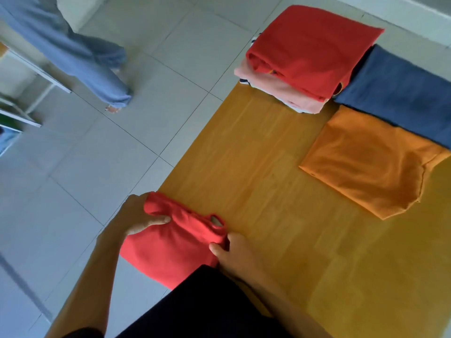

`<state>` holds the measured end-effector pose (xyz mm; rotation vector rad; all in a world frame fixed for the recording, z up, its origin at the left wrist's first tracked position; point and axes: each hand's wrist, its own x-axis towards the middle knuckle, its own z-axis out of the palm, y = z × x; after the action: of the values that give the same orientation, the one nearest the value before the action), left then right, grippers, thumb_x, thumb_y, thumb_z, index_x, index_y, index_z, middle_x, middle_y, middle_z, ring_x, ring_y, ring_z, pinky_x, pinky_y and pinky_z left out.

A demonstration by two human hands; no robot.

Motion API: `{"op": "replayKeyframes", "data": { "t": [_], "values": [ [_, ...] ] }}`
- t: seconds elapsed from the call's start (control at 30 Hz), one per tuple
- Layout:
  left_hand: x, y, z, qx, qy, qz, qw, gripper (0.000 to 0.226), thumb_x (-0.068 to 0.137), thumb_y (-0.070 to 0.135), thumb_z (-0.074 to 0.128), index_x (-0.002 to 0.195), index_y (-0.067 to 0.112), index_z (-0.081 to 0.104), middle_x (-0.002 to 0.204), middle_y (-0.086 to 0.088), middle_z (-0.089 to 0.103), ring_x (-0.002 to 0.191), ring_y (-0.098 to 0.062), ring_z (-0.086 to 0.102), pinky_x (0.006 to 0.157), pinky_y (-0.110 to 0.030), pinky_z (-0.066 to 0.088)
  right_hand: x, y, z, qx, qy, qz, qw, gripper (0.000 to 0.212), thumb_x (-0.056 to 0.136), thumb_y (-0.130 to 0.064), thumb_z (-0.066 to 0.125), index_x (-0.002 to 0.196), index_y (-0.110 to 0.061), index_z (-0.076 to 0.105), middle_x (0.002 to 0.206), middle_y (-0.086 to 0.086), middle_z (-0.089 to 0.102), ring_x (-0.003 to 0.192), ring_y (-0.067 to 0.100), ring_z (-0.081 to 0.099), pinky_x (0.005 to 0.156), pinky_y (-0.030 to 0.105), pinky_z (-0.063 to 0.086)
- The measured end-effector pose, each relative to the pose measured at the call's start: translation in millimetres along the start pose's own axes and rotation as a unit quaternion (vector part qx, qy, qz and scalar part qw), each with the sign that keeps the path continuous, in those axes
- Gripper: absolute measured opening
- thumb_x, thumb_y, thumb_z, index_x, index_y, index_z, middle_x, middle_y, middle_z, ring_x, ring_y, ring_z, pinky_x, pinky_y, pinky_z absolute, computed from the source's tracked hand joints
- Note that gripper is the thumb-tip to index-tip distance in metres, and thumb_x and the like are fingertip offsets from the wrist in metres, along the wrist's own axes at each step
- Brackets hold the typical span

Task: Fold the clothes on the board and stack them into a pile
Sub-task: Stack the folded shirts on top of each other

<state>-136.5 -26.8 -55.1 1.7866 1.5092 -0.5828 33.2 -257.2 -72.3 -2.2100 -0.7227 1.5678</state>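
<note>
Pile (302, 62), board's (244, 167) far edge: several folded. Orange shirt (371, 164), blue garment (400, 93): beside it, unstacked. Red shirt (175, 245), near-left corner: half-folded, left hand (139, 215) and right hand (234, 252) both pinching it.

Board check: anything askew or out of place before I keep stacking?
The pile at the far corner overhangs the board edge, its layers unevenly aligned under the red top shirt. The orange shirt and blue garment lie separately beside it, unstacked. Both hands grip the red shirt.
</note>
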Motion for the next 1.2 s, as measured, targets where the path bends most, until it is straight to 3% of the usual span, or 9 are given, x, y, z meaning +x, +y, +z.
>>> {"op": "replayKeyframes", "data": {
  "t": [0.13, 0.3, 0.43, 0.6, 0.67, 0.87, 0.93, 1.07, 1.2],
  "values": [
    [-0.9, 15.1, 9.5, 0.002, 0.13, 0.031, 0.991, 0.057, 0.07, 0.051, 0.079, 0.117, 0.023, 0.065, 0.111, -0.011, 0.06, 0.109, -0.031, 0.057, 0.088, -0.035, 0.043, 8.9, 1.3, -12.9, 0.127, 0.078, -0.013, 0.989, 0.026, 0.087, -0.041, 0.066, 0.1, -0.018, 0.067, 0.08, -0.01, 0.061, 0.075, 0.011, 0.058, 0.073, 0.032, 0.046],
    [7.4, 68.0, 27.9, -0.009, 0.166, 0.118, 0.979, 0.044, 0.084, 0.032, 0.071, 0.125, 0.023, 0.06, 0.113, -0.013, 0.05, 0.105, -0.033, 0.057, 0.092, -0.035, 0.043, 19.6, 13.4, -50.1, 0.174, 0.182, -0.019, 0.968, 0.017, 0.094, -0.041, 0.059, 0.096, -0.025, 0.061, 0.074, -0.015, 0.053, 0.069, 0.007, 0.053, 0.062, 0.023, 0.037],
    [17.6, 120.8, 32.5, -0.091, 0.194, 0.173, 0.961, 0.054, 0.082, 0.04, 0.073, 0.13, 0.022, 0.056, 0.116, -0.012, 0.058, 0.104, -0.024, 0.056, 0.094, -0.031, 0.04, 26.2, 21.8, -87.0, 0.245, 0.3, -0.01, 0.922, 0.019, 0.097, -0.037, 0.056, 0.088, -0.021, 0.055, 0.075, -0.009, 0.056, 0.071, 0.013, 0.056, 0.063, 0.026, 0.04],
    [26.3, 125.5, 31.1, -0.064, 0.13, 0.102, 0.984, 0.077, 0.069, 0.08, 0.058, 0.118, 0.02, 0.05, 0.104, -0.003, 0.061, 0.097, -0.025, 0.061, 0.081, -0.037, 0.049, 25.9, 35.6, -109.1, 0.27, 0.287, 0.052, 0.918, 0.039, 0.086, -0.065, 0.057, 0.089, -0.026, 0.057, 0.086, -0.006, 0.063, 0.076, 0.011, 0.061, 0.058, 0.027, 0.041],
    [24.9, 121.2, 37.9, -0.026, 0.1, 0.099, 0.99, 0.08, 0.066, 0.086, 0.051, 0.114, 0.022, 0.05, 0.101, 0.0, 0.061, 0.094, -0.025, 0.061, 0.076, -0.036, 0.049, 28.1, 34.9, -106.4, 0.278, 0.27, 0.057, 0.92, 0.046, 0.083, -0.068, 0.059, 0.098, -0.024, 0.059, 0.095, -0.007, 0.064, 0.085, 0.011, 0.063, 0.066, 0.029, 0.049],
    [19.9, 134.0, 62.0, -0.127, 0.1, 0.112, 0.98, 0.057, 0.079, 0.069, 0.059, 0.101, 0.017, 0.047, 0.089, 0.004, 0.057, 0.088, -0.025, 0.06, 0.067, -0.032, 0.043, 35.3, 22.9, -104.9, 0.241, 0.254, 0.042, 0.936, 0.054, 0.091, -0.055, 0.058, 0.13, -0.017, 0.051, 0.123, -0.002, 0.061, 0.112, 0.019, 0.061, 0.099, 0.043, 0.051],
    [24.0, 136.9, 57.5, -0.161, 0.07, 0.103, 0.979, 0.059, 0.079, 0.073, 0.053, 0.101, 0.018, 0.052, 0.09, 0.007, 0.059, 0.089, -0.02, 0.061, 0.064, -0.03, 0.042, 36.7, 20.8, -109.1, 0.249, 0.259, 0.032, 0.933, 0.05, 0.095, -0.049, 0.055, 0.133, -0.017, 0.05, 0.126, -0.001, 0.062, 0.115, 0.019, 0.061, 0.102, 0.045, 0.05],
    [39.8, 160.1, 28.6, -0.235, 0.01, 0.164, 0.958, 0.056, 0.081, 0.077, 0.045, 0.101, 0.029, 0.065, 0.098, 0.011, 0.07, 0.094, -0.008, 0.065, 0.076, -0.029, 0.049, 43.7, 8.1, -126.5, 0.296, 0.303, 0.01, 0.906, 0.029, 0.099, -0.046, 0.051, 0.124, -0.032, 0.051, 0.125, -0.005, 0.063, 0.108, 0.01, 0.061, 0.098, 0.037, 0.05],
    [52.9, 227.3, -30.0, -0.261, 0.038, 0.22, 0.939, 0.033, 0.087, 0.07, 0.046, 0.088, 0.044, 0.067, 0.086, 0.022, 0.072, 0.083, 0.006, 0.066, 0.075, -0.025, 0.05, 51.0, -35.2, -184.0, 0.356, 0.367, -0.059, 0.857, 0.033, 0.098, -0.043, 0.056, 0.128, -0.029, 0.057, 0.115, -0.014, 0.068, 0.105, 0.005, 0.064, 0.097, 0.037, 0.053]
  ]
}}
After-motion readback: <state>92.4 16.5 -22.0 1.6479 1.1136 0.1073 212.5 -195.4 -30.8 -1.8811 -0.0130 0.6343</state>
